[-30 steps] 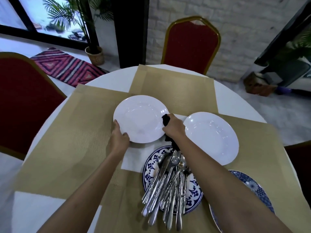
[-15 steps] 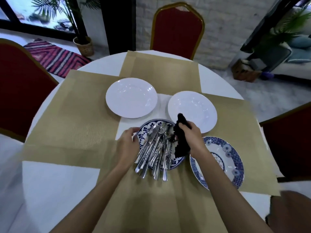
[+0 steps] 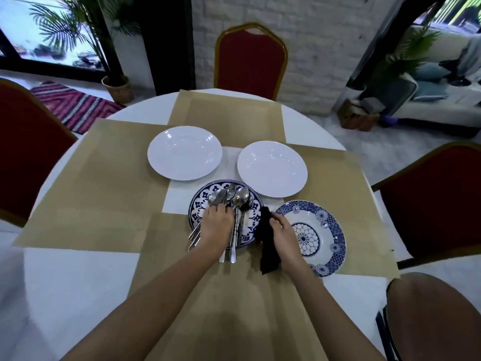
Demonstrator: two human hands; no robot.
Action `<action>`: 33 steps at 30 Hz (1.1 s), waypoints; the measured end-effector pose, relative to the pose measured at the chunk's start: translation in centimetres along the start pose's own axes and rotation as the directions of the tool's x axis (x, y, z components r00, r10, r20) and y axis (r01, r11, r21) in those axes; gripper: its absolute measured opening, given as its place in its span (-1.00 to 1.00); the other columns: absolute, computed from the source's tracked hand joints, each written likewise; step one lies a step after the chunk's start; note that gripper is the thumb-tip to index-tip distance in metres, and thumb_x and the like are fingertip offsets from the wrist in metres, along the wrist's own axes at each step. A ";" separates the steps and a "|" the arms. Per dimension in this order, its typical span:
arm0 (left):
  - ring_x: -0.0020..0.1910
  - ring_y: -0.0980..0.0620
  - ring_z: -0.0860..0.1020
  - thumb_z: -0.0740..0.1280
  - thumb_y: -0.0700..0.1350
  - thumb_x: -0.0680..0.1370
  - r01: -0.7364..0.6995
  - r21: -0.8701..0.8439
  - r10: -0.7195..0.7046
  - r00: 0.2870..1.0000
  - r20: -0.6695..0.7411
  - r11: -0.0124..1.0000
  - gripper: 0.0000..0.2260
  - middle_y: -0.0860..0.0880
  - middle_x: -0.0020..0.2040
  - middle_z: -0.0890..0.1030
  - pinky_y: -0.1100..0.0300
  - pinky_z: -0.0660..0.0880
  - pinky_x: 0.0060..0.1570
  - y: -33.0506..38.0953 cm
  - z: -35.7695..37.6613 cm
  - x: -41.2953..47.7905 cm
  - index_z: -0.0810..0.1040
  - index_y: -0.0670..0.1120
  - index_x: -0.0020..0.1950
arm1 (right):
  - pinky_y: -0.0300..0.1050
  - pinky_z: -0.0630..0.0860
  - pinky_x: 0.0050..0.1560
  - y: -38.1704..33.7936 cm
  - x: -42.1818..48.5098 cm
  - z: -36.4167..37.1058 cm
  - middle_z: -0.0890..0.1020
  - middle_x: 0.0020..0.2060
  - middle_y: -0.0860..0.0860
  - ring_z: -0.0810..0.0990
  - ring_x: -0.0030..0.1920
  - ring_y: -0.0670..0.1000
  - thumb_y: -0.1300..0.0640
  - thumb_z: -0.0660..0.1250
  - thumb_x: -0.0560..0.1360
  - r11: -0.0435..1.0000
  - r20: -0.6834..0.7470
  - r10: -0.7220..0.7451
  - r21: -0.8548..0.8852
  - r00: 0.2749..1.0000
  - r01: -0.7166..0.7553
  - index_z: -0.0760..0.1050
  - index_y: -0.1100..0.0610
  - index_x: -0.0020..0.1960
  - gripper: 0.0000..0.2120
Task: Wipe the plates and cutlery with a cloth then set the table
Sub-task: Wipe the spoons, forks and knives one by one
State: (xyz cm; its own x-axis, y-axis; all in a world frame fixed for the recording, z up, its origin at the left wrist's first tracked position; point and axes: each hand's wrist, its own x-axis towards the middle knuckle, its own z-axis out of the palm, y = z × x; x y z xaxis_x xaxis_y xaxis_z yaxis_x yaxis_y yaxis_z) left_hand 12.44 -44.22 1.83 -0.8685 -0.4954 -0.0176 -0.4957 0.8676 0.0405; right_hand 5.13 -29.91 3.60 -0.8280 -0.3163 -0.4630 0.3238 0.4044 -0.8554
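Observation:
Two white plates lie side by side on the round table, one on the left (image 3: 184,153) and one on the right (image 3: 272,168). In front of them a blue-patterned plate (image 3: 200,204) carries a pile of spoons and other cutlery (image 3: 235,201). My left hand (image 3: 216,227) lies over that pile with its fingers curled around some of the handles. My right hand (image 3: 282,237) grips a black cloth (image 3: 268,252) between the two patterned plates. A second blue-patterned plate (image 3: 322,235) sits just right of that hand.
Beige placemats (image 3: 104,178) cover much of the white table (image 3: 65,282). Red chairs stand at the far side (image 3: 251,56), the left (image 3: 23,152) and the right (image 3: 437,201). A potted plant (image 3: 114,84) and striped rug (image 3: 75,105) are beyond the table.
My hands left the left white plate and came back to the cutlery plate. My left hand now covers the cutlery handles; my right hand brought the cloth down beside them.

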 end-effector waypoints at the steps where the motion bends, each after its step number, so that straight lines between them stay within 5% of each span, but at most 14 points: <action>1: 0.04 -0.08 0.54 0.35 -0.23 0.48 -0.004 0.046 0.004 1.000 -0.003 0.999 -0.78 -0.11 0.04 0.56 0.11 0.46 0.04 0.0 0.0 0.1 0.52 -0.14 0.13 | 0.05 0.59 0.06 0.2 0.0 0.0 0.60 0.07 -0.02 0.62 0.01 0.05 0.03 0.18 0.61 1.000 -0.005 -0.013 -0.016 1.000 0.013 0.47 -0.10 0.19 -0.81; 6: 0.17 -0.14 0.48 0.18 -0.33 0.55 0.034 0.027 -0.037 0.993 0.116 0.999 -0.74 -0.20 0.18 0.51 0.08 0.42 0.16 0.5 -0.4 1.3 0.40 -0.22 0.24 | -0.33 0.42 -0.13 0.1 -0.2 -0.2 0.55 -0.04 -0.20 0.53 -0.03 -0.18 0.11 0.16 0.63 0.989 0.004 -0.108 -0.101 0.994 0.108 0.49 -0.03 0.19 -0.80; 10: 0.13 -0.12 0.50 0.21 -0.28 0.56 0.098 -0.016 -0.093 0.977 0.190 0.995 -0.77 -0.20 0.15 0.53 0.08 0.46 0.12 0.6 -0.5 1.9 0.42 -0.23 0.22 | -0.17 0.46 0.13 0.6 0.0 0.1 0.57 0.11 -0.11 0.53 0.12 -0.09 0.09 0.16 0.63 0.980 0.012 -0.146 -0.132 0.989 0.146 0.51 0.01 0.27 -0.74; 15: 0.13 -0.11 0.50 0.22 -0.23 0.58 0.134 -0.036 -0.122 0.966 0.230 0.990 -0.79 -0.20 0.13 0.54 0.08 0.45 0.09 0.3 -0.7 1.9 0.46 -0.24 0.19 | -0.10 0.48 0.18 0.7 0.1 0.2 0.57 0.12 -0.10 0.54 0.12 -0.06 0.08 0.16 0.62 0.976 0.002 -0.147 -0.161 0.989 0.146 0.50 -0.01 0.27 -0.74; 23: 0.12 -0.11 0.48 0.26 -0.11 0.58 0.190 -0.048 -0.170 0.946 0.277 0.981 -0.70 -0.19 0.15 0.50 0.10 0.45 0.04 -0.3 -1.5 1.5 0.40 -0.26 0.23 | -0.22 0.37 0.02 0.1 -0.2 -0.1 0.53 0.07 -0.12 0.50 0.08 -0.08 0.09 0.15 0.63 0.971 0.031 -0.154 -0.182 0.988 0.157 0.49 0.01 0.28 -0.73; 29: -0.18 -0.04 0.50 0.22 -0.15 0.59 0.181 -0.309 -0.100 0.960 0.263 0.934 -0.87 -0.10 -0.15 0.55 0.15 0.40 -0.21 -1.5 -3.5 0.2 0.45 -0.20 0.06 | -0.14 0.48 0.11 0.2 -0.3 -0.2 0.58 0.13 -0.08 0.54 0.07 -0.06 0.11 0.16 0.63 0.966 0.028 -0.192 -0.173 0.981 0.193 0.49 0.00 0.28 -0.73; 33: -0.29 0.07 0.55 0.15 -0.12 0.63 0.270 -0.634 -0.090 0.949 0.301 0.725 -0.94 -0.02 -0.17 0.66 0.19 0.42 -0.30 -1.8 -4.5 -2.0 0.37 -0.09 0.00 | -0.05 0.55 -0.01 -0.5 -1.3 -0.1 0.59 -0.03 -0.13 0.59 -0.06 -0.02 0.08 0.18 0.62 0.939 -0.070 -0.323 -0.145 0.944 0.311 0.40 -0.04 0.31 -0.73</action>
State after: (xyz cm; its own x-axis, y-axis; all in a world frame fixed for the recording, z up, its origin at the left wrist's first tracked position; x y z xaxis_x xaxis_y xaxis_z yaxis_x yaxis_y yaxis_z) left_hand 15.13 -45.01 6.26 -0.7810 -0.5354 -0.3215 -0.5910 0.4671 0.6577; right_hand 5.96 -29.59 4.65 -0.9183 -0.3688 -0.1439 -0.0197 0.4055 -0.9139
